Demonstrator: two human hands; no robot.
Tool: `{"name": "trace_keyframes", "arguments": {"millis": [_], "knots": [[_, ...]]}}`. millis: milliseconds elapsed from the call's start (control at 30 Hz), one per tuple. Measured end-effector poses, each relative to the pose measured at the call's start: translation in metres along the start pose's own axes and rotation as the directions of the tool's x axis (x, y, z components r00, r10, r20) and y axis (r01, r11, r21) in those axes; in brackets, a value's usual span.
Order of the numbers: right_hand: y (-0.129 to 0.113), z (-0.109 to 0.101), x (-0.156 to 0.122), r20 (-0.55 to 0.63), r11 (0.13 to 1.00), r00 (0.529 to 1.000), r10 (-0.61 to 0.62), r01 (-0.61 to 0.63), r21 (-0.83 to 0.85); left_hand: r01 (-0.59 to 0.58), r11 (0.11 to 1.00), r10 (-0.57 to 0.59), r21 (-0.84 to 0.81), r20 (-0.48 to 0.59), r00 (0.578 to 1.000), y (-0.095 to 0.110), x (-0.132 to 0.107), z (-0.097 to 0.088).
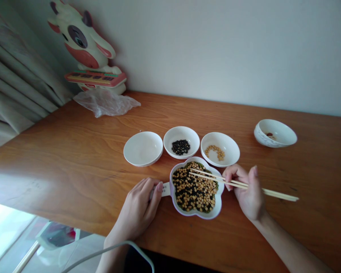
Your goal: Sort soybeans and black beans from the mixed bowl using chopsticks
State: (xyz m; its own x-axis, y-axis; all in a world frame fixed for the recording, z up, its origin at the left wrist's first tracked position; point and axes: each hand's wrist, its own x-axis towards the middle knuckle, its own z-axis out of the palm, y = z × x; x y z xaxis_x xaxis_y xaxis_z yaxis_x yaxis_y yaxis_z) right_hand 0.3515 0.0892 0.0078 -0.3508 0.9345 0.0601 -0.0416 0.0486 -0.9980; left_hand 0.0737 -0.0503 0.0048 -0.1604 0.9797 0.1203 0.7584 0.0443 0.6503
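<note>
My left hand (143,206) is closed round the handle of a flower-shaped dish (174,199) with a pale purple rim. Mixed beans (194,189), black, yellow and some green, cover its bottom. In my right hand (248,191) is a pair of chopsticks (278,194), their tips over the beans in the dish. Behind the dish stand three white bowls in a row. Nothing lies in the left bowl (143,149). The middle bowl (170,142) holds black beans (181,147), and the right bowl (230,149) holds yellow soybeans (215,152).
Farther right stands a white patterned bowl (263,138) with a few brown bits inside. A clear plastic bag (108,103) lies at the back left, before a cow-shaped toy keyboard (96,77). A grey cable (108,249) crosses in front of my left forearm.
</note>
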Motion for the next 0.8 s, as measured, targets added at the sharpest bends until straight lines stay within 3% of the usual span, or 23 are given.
{"name": "trace_keyframes", "arguments": {"millis": [567,700,800], "knots": [[-0.003,-0.001,-0.002,-0.05,0.997,0.998,-0.033,0.036,0.071,-0.009,1.0,0.009,-0.001,-0.001,1.0,-0.003,0.001,0.002],[-0.012,-0.013,-0.004,-0.069,0.988,0.99,-0.121,0.127,0.091,-0.017,1.0,0.017,-0.007,0.005,1.0,-0.005,0.0,0.003],[-0.019,-0.026,-0.003,-0.15,0.96,0.956,-0.251,0.265,0.085,-0.03,0.999,0.03,-0.014,-0.002,1.0,-0.006,0.001,0.003]]}}
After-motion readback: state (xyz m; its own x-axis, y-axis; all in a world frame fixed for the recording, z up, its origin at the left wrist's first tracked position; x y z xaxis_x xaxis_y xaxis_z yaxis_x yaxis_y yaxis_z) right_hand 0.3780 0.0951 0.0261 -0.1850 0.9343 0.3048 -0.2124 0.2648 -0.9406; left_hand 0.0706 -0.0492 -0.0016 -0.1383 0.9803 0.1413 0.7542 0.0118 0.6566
